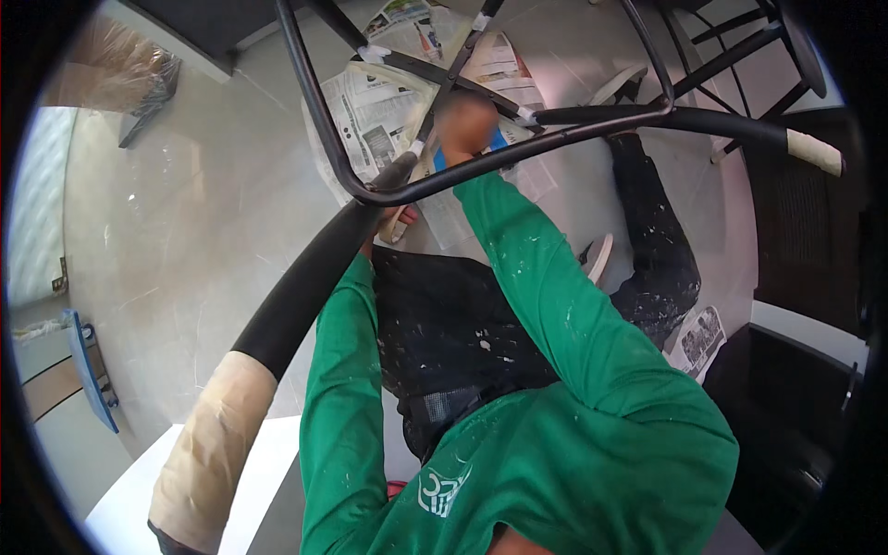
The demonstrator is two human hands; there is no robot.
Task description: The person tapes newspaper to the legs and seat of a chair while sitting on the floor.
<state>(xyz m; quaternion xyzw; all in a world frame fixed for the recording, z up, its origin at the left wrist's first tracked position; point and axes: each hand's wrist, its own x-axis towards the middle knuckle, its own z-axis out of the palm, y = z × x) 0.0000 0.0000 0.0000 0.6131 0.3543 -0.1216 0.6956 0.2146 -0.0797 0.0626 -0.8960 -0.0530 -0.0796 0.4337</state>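
A black metal stool frame [518, 153] stands over the floor in front of me, its bars meeting in a crosspiece [458, 69]. Strips of cream masking tape wrap parts of the crosspiece, and wider cream wrapping [215, 435] covers the leg end near me. My right hand [467, 125] reaches past the bent tube to the crosspiece; it is blurred, so its fingers cannot be read. Partly behind the near leg, my left hand [403, 215] has its fingers closed on a pale ring that looks like a masking tape roll [393, 230].
Sheets of newspaper [356, 116] lie beneath the frame on the grey floor [213, 213]. Another black stool [749, 42] stands at the far right. A plastic-wrapped item [116, 65] is at the far left, with a blue panel [90, 370] lower down. My paint-spotted legs frame the work.
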